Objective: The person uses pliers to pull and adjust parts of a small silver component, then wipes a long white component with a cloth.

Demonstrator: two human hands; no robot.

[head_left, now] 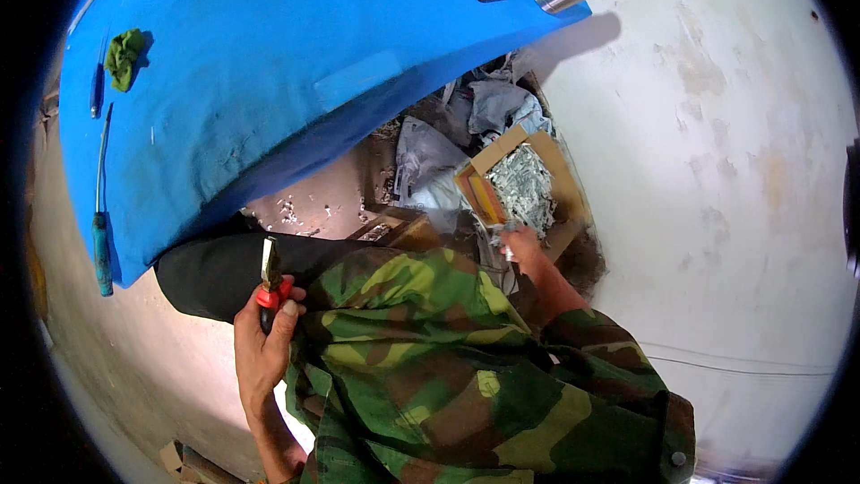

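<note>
One pair of pliers sits gripped in the left hand — nose and long axis pointing away from the body. A gap parts it from the edge of the blue table. The right hand, beside one carton, pinches a pale thing — perhaps a single piece.

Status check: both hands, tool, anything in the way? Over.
Left hand gripping red-handled pliers. Right hand at cardboard box of pale scraps, grip unclear. Nothing visible blocking either hand.
</note>
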